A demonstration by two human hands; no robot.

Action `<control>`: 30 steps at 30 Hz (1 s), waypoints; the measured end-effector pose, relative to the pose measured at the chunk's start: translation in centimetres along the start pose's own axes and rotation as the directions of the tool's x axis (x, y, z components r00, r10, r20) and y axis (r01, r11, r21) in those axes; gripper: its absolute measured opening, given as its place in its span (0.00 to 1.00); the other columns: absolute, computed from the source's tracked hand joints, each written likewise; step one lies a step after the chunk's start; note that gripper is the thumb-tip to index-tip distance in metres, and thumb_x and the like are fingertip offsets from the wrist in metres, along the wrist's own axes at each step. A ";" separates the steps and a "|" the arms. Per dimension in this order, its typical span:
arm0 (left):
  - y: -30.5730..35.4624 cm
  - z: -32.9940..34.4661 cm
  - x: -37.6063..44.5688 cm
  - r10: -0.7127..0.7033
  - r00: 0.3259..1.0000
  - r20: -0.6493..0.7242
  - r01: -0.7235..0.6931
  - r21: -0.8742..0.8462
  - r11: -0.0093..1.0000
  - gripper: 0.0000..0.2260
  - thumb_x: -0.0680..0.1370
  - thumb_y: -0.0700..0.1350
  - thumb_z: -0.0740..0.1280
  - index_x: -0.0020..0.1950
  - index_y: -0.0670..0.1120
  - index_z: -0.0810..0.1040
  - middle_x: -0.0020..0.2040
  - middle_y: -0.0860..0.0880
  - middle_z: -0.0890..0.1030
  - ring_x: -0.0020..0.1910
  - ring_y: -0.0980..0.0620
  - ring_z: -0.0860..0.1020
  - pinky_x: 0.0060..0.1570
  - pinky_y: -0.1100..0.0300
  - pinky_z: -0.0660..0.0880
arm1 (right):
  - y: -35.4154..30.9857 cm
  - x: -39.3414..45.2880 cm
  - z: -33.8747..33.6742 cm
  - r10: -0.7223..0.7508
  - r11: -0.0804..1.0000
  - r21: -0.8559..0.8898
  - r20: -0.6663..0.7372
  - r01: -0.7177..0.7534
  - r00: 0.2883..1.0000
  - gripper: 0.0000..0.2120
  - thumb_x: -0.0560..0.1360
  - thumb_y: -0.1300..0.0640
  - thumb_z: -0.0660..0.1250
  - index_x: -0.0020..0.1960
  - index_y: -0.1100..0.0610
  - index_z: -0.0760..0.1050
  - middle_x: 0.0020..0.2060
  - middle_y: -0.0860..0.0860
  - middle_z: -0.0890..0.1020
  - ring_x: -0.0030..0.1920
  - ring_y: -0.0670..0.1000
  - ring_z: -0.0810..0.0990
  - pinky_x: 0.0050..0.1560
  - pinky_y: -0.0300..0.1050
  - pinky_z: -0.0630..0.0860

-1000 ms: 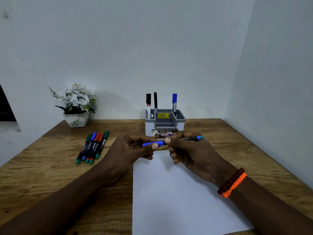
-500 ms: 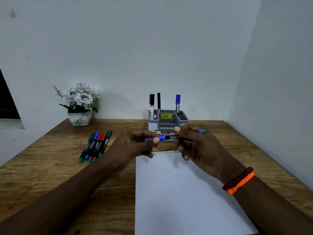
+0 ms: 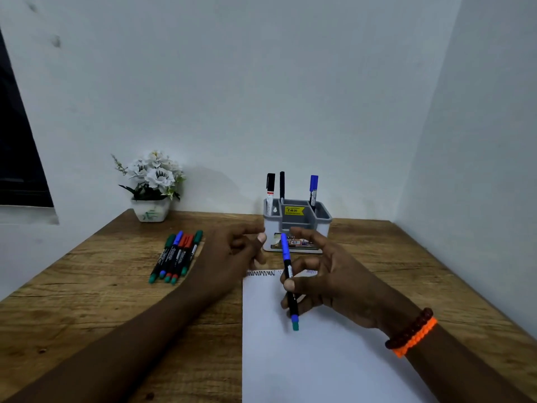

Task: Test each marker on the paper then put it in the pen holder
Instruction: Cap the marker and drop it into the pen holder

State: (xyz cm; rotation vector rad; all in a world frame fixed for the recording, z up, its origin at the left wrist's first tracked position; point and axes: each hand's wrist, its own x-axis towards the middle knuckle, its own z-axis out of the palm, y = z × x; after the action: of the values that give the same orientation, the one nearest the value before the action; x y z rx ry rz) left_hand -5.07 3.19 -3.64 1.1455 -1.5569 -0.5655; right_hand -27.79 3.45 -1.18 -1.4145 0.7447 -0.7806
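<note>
My right hand (image 3: 328,283) pinches a blue-capped black marker (image 3: 288,274) between thumb and fingers, cap end pointing away toward the holder, its blue and green tail over the white paper (image 3: 305,359). My left hand (image 3: 232,254) hovers just left of the marker with loosely curled fingers, holding nothing. The grey and white pen holder (image 3: 325,219) stands behind the hands with three markers (image 3: 313,186) upright in it. Short scribbles (image 3: 261,274) run along the paper's top edge. Several loose markers (image 3: 177,255) lie in a row to the left.
A white pot of artificial white flowers (image 3: 151,187) stands at the back left of the wooden table (image 3: 87,301). White walls close the back and right side. A dark window edge (image 3: 17,158) is at far left.
My left hand let go of the marker and drew slightly left. My right hand swung the marker from lying crosswise to pointing away, cap toward the holder.
</note>
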 end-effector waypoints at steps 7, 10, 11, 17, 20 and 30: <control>-1.9 0.0 0.2 0.095 0.995 0.033 -0.098 0.536 0.839 0.11 0.80 0.55 0.70 0.61 0.55 0.80 0.37 0.57 0.80 0.40 0.60 0.78 0.43 0.58 0.79 | -1.5 1.1 -0.8 -0.211 0.975 -0.129 -0.282 0.181 0.936 0.28 0.76 0.70 0.76 0.71 0.50 0.75 0.44 0.65 0.84 0.44 0.67 0.89 0.39 0.59 0.87; -2.1 0.2 0.5 0.092 0.995 0.042 -0.099 0.565 0.819 0.12 0.79 0.55 0.70 0.61 0.55 0.81 0.35 0.57 0.79 0.40 0.60 0.78 0.44 0.55 0.80 | -4.2 3.4 -1.6 -0.335 0.934 -0.259 -0.387 0.247 0.859 0.21 0.77 0.68 0.76 0.66 0.53 0.78 0.40 0.65 0.82 0.38 0.60 0.88 0.35 0.53 0.86; -2.2 0.2 0.5 0.088 0.995 0.043 -0.097 0.567 0.818 0.12 0.79 0.55 0.70 0.61 0.55 0.80 0.35 0.57 0.79 0.40 0.60 0.77 0.44 0.54 0.80 | -5.3 4.4 -1.9 -0.389 0.906 -0.330 -0.401 0.266 0.829 0.21 0.77 0.67 0.77 0.65 0.52 0.78 0.39 0.62 0.83 0.37 0.60 0.88 0.37 0.55 0.86; -2.3 0.3 0.6 0.070 0.997 0.040 -0.080 0.541 0.837 0.11 0.79 0.54 0.71 0.61 0.55 0.81 0.35 0.56 0.79 0.38 0.59 0.78 0.40 0.60 0.77 | -10.9 11.2 -2.5 -0.611 0.733 -0.605 -0.384 0.311 0.692 0.21 0.76 0.68 0.75 0.66 0.54 0.77 0.44 0.62 0.84 0.41 0.59 0.89 0.34 0.49 0.87; -2.6 0.2 0.7 0.067 0.997 0.047 -0.082 0.522 0.849 0.11 0.79 0.53 0.71 0.61 0.54 0.82 0.35 0.56 0.79 0.38 0.59 0.78 0.40 0.63 0.74 | -11.3 14.2 -2.5 -0.657 0.649 -0.713 -0.349 0.265 0.668 0.20 0.75 0.66 0.75 0.64 0.54 0.77 0.40 0.57 0.85 0.38 0.58 0.88 0.37 0.56 0.87; -2.7 0.2 0.8 0.062 0.996 0.059 -0.083 0.509 0.857 0.11 0.79 0.53 0.71 0.62 0.55 0.81 0.35 0.55 0.80 0.37 0.59 0.79 0.43 0.59 0.79 | -6.9 18.8 -3.8 -0.573 0.377 -0.920 -0.146 0.102 0.806 0.21 0.74 0.57 0.78 0.65 0.54 0.77 0.53 0.56 0.80 0.52 0.57 0.82 0.55 0.57 0.81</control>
State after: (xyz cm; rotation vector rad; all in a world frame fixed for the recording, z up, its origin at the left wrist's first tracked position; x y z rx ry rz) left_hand -4.19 1.26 -5.53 1.4666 -1.8385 -0.1149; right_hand -20.69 -14.34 5.80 -2.4826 1.3770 -1.1604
